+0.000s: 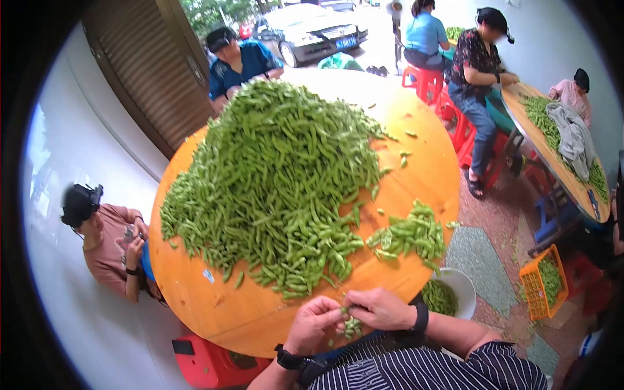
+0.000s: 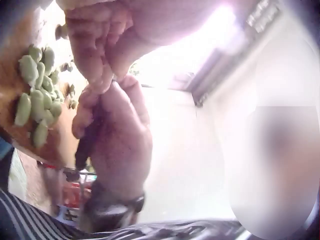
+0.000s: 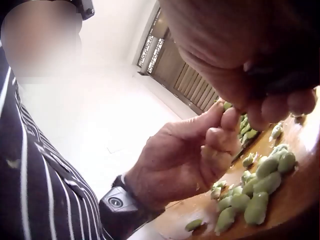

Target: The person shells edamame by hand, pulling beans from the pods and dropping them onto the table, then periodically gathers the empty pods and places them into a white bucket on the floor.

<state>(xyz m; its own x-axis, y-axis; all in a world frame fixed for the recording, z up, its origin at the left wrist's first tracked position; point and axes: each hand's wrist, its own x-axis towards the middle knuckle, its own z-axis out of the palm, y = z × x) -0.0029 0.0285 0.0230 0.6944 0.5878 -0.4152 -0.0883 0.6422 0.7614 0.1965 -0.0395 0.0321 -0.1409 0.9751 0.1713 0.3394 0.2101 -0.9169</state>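
Just over the table's front edge, my left hand point(image 1: 313, 325) and right hand point(image 1: 382, 308) meet at their fingertips. Between them is a small green bean pod point(image 3: 227, 105), mostly covered by the fingers. The left thumb and forefinger pinch it, and the right fingertips grip it from the other side. Below the hands, a small pile of shelled pale green beans point(image 1: 351, 327) lies on the wood. Those plump beans point(image 2: 37, 102) show beside the hands in the left wrist view. Beyond my hands rises a big heap of green bean pods point(image 1: 279, 175).
A smaller pile of pods point(image 1: 416, 233) lies on the right of the round orange table point(image 1: 426, 156). Beside it, on the floor, stand a white bucket point(image 1: 463, 289) of green pods and an orange crate point(image 1: 528, 286). Other people sit around this table and a second table point(image 1: 513, 97).
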